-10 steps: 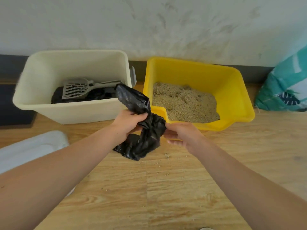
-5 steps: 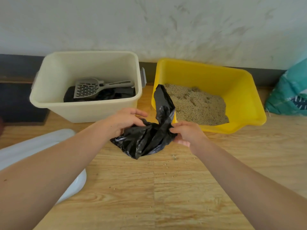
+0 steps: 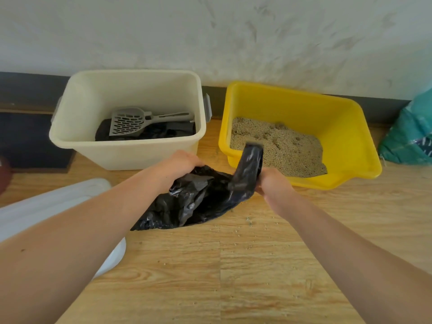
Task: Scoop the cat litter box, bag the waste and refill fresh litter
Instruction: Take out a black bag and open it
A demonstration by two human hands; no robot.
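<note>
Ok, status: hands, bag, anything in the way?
Grip on black bag with left hand and right hand. Bag crumpled in front of the yellow litter box, one end raised. Grey scoop lies in the cream bin; nothing between bag and box.

black bag (image 3: 198,202), yellow litter box (image 3: 346,127), cream bin (image 3: 126,153)

Plastics on your wood-grain floor (image 3: 257,277), matt and lightly gritty.
Your black bag (image 3: 198,199) is thin, crinkled, glossy film. At the floor's far edge, the yellow litter box (image 3: 339,118) and cream bin (image 3: 131,157) are smooth hard plastic with a soft sheen. The litter (image 3: 280,146) is coarse matt grain, the grey scoop (image 3: 127,123) matt slotted plastic. The wall (image 3: 210,31) looks like rough, patchy plaster.
</note>
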